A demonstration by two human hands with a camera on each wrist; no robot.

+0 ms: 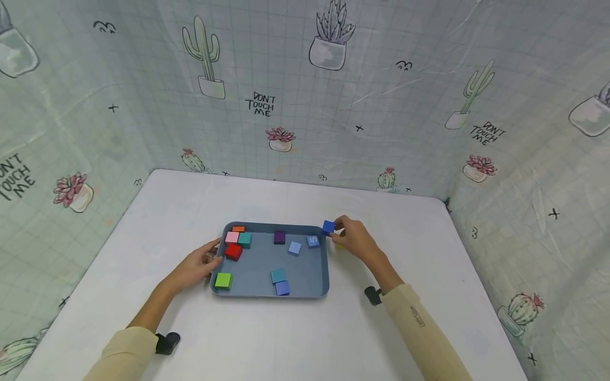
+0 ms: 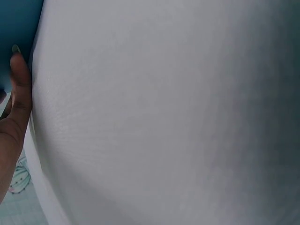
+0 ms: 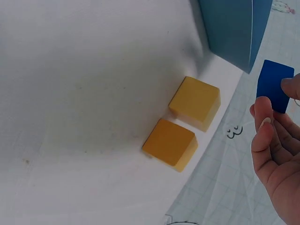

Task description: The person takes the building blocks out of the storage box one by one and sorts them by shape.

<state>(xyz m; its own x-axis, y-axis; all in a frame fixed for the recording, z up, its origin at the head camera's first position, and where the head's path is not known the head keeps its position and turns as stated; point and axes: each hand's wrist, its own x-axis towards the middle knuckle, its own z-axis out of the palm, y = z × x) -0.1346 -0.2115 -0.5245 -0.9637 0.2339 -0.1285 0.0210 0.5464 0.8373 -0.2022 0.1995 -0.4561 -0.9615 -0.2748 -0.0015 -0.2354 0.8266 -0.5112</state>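
Note:
A dark blue cube [image 1: 328, 227] is pinched between the thumb and fingers of my right hand [image 1: 356, 241], above the right end of a blue-grey tray [image 1: 252, 264]. The right wrist view shows the blue cube [image 3: 275, 85] held just off the tray's corner [image 3: 229, 33]. My left hand [image 1: 197, 264] grips the tray's left edge; in the left wrist view a digit of the left hand [image 2: 19, 89] lies against the tray wall [image 2: 18, 23]. Inside the tray are a red cube [image 1: 233, 252], a green cube [image 1: 223, 281], a purple cube [image 1: 279, 237] and several others.
Two cubes, a pale yellow cube [image 3: 196, 103] and an orange-yellow cube [image 3: 169, 144], sit on the white table [image 1: 238, 338] right of the tray, mostly hidden by my right hand in the head view. A cactus-print cloth [image 1: 305, 106] stands behind the table.

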